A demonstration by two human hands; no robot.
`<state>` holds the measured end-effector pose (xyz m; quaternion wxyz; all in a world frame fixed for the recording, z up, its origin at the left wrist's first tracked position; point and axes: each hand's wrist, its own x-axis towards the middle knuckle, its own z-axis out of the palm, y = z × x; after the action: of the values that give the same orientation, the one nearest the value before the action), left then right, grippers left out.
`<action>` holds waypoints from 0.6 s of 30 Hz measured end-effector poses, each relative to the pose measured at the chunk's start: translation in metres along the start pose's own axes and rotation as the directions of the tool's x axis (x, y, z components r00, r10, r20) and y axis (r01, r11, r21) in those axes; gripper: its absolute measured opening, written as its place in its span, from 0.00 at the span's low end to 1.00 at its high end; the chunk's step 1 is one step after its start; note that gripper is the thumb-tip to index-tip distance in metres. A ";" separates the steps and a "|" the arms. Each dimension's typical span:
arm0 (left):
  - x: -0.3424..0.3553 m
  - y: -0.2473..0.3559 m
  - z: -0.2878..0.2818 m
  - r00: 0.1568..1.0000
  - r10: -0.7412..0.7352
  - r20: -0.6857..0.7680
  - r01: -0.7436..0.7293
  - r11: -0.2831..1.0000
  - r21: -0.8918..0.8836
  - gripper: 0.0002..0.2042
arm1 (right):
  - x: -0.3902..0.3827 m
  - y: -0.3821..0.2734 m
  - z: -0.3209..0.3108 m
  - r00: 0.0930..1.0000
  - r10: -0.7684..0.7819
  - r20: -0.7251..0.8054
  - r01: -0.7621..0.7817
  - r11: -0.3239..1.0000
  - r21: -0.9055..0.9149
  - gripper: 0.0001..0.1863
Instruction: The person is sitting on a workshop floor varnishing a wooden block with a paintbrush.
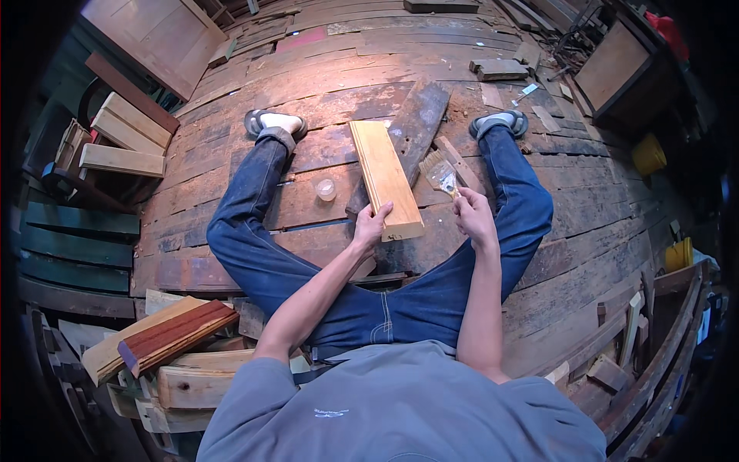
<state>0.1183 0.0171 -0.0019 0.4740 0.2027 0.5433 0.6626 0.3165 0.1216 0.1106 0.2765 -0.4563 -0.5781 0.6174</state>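
My left hand grips the near end of a pale wooden board with a moulded left edge, its fingers closed at the board's left side. The board slants away from me between my legs, above a dark worn plank. My right hand is closed round the handle of a flat paintbrush, whose bristles point up and left, apart from the board. A small clear cup stands on the floor left of the board. Beside the dark plank lies a narrow wood strip.
At my left is a pile of wood pieces, with a reddish-brown board on top. Pale boards lean further left. Short wood blocks lie on the plank floor ahead. Yellow buckets stand at the right.
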 end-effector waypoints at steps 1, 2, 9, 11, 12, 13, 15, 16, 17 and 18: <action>0.001 -0.002 -0.002 1.000 0.004 -0.005 -0.003 0.993 0.116 0.17 | -0.002 0.000 0.001 1.000 0.004 0.009 -0.004 1.000 0.001 0.16; 0.000 -0.004 -0.003 1.000 0.008 -0.010 -0.005 0.973 0.230 0.20 | -0.002 0.001 0.002 1.000 0.006 0.010 -0.006 1.000 0.003 0.16; 0.003 0.027 -0.023 0.890 -0.451 -0.069 0.336 0.545 0.768 0.44 | 0.002 0.004 0.001 1.000 -0.025 0.000 0.025 1.000 -0.015 0.14; -0.009 0.066 -0.007 0.869 -0.476 -0.135 0.372 0.448 0.813 0.41 | 0.003 0.008 -0.005 0.999 -0.029 -0.026 0.028 0.999 -0.023 0.14; -0.009 0.073 -0.013 0.911 -0.394 -0.124 0.298 0.419 0.858 0.40 | 0.002 0.007 -0.004 1.000 -0.015 -0.027 0.015 1.000 -0.011 0.14; -0.004 0.073 -0.022 0.967 -0.245 -0.073 0.163 0.368 0.916 0.35 | 0.003 0.007 -0.004 1.000 -0.003 -0.028 0.003 1.000 0.000 0.15; 0.005 0.080 -0.035 0.985 -0.167 -0.046 0.093 0.286 0.954 0.32 | 0.006 0.011 -0.005 1.000 0.002 -0.020 -0.002 1.000 -0.001 0.15; 0.009 0.086 -0.038 0.996 -0.088 -0.009 0.026 0.198 0.980 0.30 | 0.008 0.013 -0.005 1.000 0.005 -0.010 -0.005 1.000 -0.005 0.15; 0.019 0.085 -0.044 0.999 -0.043 -0.017 0.024 0.176 0.984 0.28 | 0.009 0.016 -0.006 1.000 0.005 -0.011 -0.005 1.000 -0.003 0.15; 0.029 0.089 -0.043 0.999 -0.043 -0.017 0.024 0.177 0.984 0.28 | 0.009 0.017 -0.005 1.000 0.012 -0.027 -0.012 1.000 -0.015 0.15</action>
<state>0.0351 0.0225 0.0587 0.2519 0.4523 0.8426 0.1481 0.3202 0.1283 0.0922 0.2770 -0.4703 -0.5762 0.6083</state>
